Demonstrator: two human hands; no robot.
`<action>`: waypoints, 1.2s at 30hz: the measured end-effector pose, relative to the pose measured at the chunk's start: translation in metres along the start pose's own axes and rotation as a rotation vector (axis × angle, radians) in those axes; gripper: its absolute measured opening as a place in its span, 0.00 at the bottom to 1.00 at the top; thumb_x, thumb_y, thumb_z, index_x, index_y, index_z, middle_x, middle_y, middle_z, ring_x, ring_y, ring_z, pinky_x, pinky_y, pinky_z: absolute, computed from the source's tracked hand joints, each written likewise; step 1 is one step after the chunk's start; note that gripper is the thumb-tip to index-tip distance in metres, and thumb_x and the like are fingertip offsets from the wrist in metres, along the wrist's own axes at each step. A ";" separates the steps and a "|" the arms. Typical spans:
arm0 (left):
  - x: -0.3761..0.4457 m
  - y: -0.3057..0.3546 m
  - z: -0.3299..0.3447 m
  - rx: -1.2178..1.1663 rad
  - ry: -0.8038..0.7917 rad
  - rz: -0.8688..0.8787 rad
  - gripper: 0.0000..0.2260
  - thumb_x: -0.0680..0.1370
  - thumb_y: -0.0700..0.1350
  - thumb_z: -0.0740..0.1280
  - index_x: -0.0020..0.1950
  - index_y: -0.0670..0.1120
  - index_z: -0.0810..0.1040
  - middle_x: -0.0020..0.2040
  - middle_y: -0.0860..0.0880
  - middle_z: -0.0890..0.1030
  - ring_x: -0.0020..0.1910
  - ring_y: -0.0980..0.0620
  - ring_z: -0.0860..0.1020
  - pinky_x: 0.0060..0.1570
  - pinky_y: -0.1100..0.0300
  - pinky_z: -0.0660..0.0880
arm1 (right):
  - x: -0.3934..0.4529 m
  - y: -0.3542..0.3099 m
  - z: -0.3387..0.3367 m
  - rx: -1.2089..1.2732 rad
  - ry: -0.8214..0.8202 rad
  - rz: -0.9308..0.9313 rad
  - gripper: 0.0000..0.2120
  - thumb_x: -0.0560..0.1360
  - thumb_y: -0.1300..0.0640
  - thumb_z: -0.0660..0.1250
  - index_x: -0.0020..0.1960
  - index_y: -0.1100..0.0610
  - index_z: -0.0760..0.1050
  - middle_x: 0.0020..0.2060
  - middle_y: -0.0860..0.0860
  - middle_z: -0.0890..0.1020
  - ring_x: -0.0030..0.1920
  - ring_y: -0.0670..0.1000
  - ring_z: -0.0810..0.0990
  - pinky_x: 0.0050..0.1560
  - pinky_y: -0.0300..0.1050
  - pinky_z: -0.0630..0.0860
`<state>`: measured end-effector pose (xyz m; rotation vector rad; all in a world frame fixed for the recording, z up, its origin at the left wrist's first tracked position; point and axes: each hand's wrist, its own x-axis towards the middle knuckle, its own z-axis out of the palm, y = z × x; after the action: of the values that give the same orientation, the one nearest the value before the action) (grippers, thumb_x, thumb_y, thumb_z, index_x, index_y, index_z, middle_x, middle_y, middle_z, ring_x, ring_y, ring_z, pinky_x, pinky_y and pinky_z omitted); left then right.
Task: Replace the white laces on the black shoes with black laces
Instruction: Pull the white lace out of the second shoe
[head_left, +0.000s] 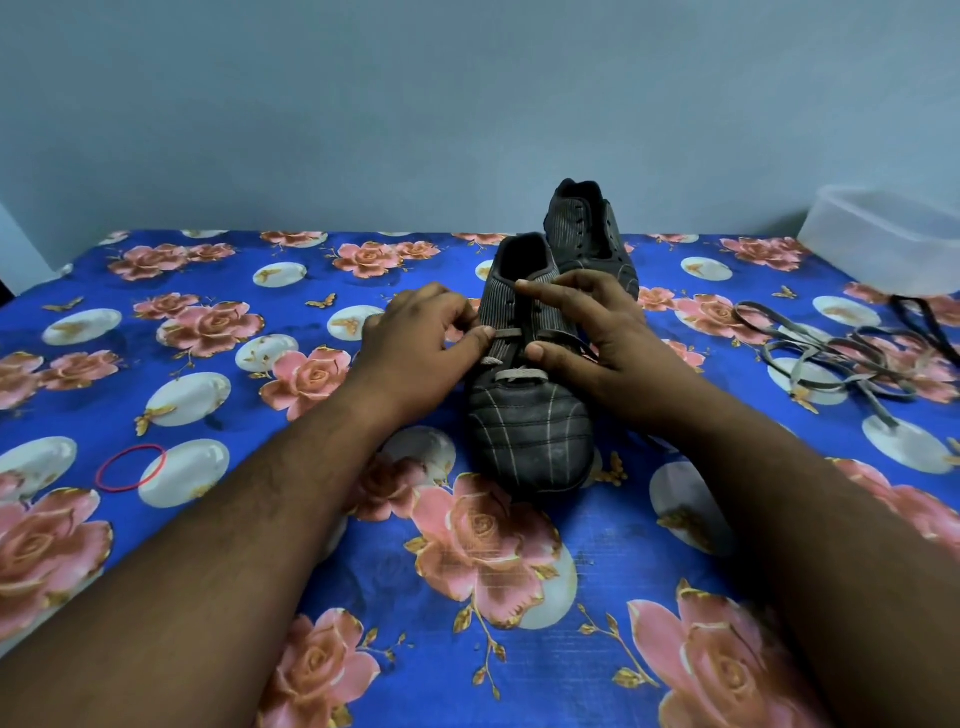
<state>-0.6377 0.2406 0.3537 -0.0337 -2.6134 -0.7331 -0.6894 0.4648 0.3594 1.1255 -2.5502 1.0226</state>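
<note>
Near shoe mid-cloth, toe toward viewer; left hand pinches its white lace, right hand spread on the shoe's side. Second shoe behind, near far edge; loose laces right. No readable writing.

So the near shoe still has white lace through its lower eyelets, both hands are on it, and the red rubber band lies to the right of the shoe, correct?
Not quite. In the head view the red rubber band lies to the left of the near shoe, not the right. The rest holds: white lace crosses the lower eyelets, and the left hand and right hand are both on that shoe.
</note>
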 end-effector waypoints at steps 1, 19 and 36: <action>0.001 -0.006 0.000 0.017 -0.001 -0.059 0.12 0.73 0.61 0.61 0.40 0.54 0.74 0.44 0.56 0.75 0.53 0.49 0.74 0.55 0.47 0.72 | 0.000 0.000 0.000 0.002 -0.001 0.000 0.28 0.76 0.37 0.65 0.75 0.37 0.67 0.68 0.47 0.67 0.71 0.50 0.65 0.74 0.57 0.64; 0.000 0.002 0.003 -0.214 -0.002 0.026 0.14 0.72 0.65 0.62 0.37 0.56 0.75 0.42 0.55 0.77 0.49 0.48 0.76 0.53 0.43 0.74 | -0.001 -0.001 -0.001 0.011 -0.007 0.001 0.28 0.76 0.37 0.65 0.75 0.37 0.67 0.68 0.47 0.67 0.71 0.50 0.65 0.74 0.57 0.65; -0.004 0.000 -0.003 -0.153 -0.004 0.053 0.26 0.75 0.67 0.57 0.64 0.55 0.77 0.61 0.54 0.77 0.63 0.50 0.73 0.65 0.43 0.69 | 0.001 0.004 -0.007 0.037 0.033 -0.067 0.28 0.75 0.39 0.71 0.73 0.42 0.72 0.62 0.47 0.73 0.64 0.45 0.72 0.66 0.39 0.70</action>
<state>-0.6328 0.2395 0.3540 -0.1492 -2.5440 -0.9130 -0.6941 0.4708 0.3634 1.1847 -2.4598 1.0676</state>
